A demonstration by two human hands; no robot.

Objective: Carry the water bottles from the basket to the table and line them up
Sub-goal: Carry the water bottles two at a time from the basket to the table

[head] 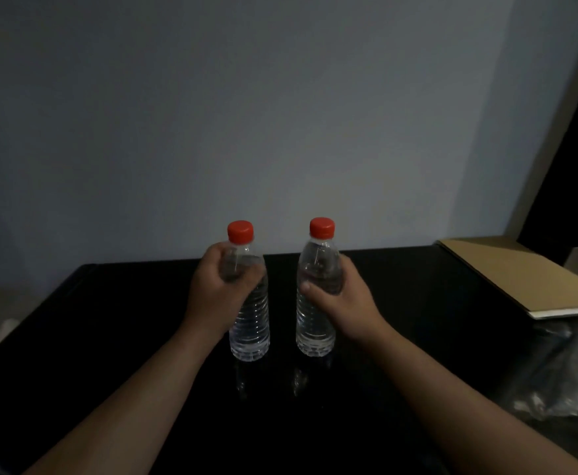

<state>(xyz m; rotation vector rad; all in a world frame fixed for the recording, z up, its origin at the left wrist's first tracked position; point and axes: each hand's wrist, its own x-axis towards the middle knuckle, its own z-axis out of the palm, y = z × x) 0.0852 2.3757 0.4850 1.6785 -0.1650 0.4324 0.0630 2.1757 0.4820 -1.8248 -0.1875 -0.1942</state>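
Both forearms reach forward over the glossy black table. Each hand's grip is clamped on an upright clear red-capped plastic water bottle: left hand on left bottle, right hand on right bottle, both standing side by side, apart, on the table.

Left bottle: clear thin plastic, ribbed lower body, smooth shoulder, glossy. Right bottle: same clear ribbed plastic, glossy. Caps: red plastic, fine ridged sides, matt-looking top. Table: black, smooth, high gloss, mirrors bottle bases. Board: brown cardboard-like, flat, matt, pale edge. Wrap: crinkled clear plastic film, shiny highlights. Wall: plain, matt, smooth.
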